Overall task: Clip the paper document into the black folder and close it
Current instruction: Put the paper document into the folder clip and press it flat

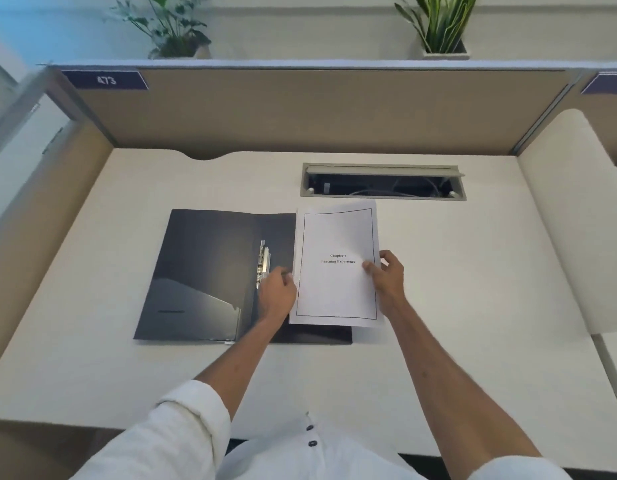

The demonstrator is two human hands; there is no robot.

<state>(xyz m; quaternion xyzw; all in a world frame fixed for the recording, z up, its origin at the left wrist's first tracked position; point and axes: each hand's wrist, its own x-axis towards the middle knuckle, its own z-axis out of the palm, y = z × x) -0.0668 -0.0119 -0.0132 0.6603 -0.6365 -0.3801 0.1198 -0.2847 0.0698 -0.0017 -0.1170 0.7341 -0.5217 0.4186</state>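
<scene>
The black folder [203, 265] lies open on the white desk, its silver metal clip [263, 263] upright along the spine. A white paper document [336, 292] with a printed border and a title covers the folder's right half. My left hand [277, 294] pinches the paper's left edge, just beside the clip. My right hand [388, 277] grips the paper's right edge, thumb on top. The paper is lifted a little and tilted.
An open cable slot [383, 183] with wires sits in the desk just behind the paper. Beige partition walls [300, 112] enclose the desk [456, 271] at the back and both sides. Two potted plants [442, 26] stand on the ledge behind.
</scene>
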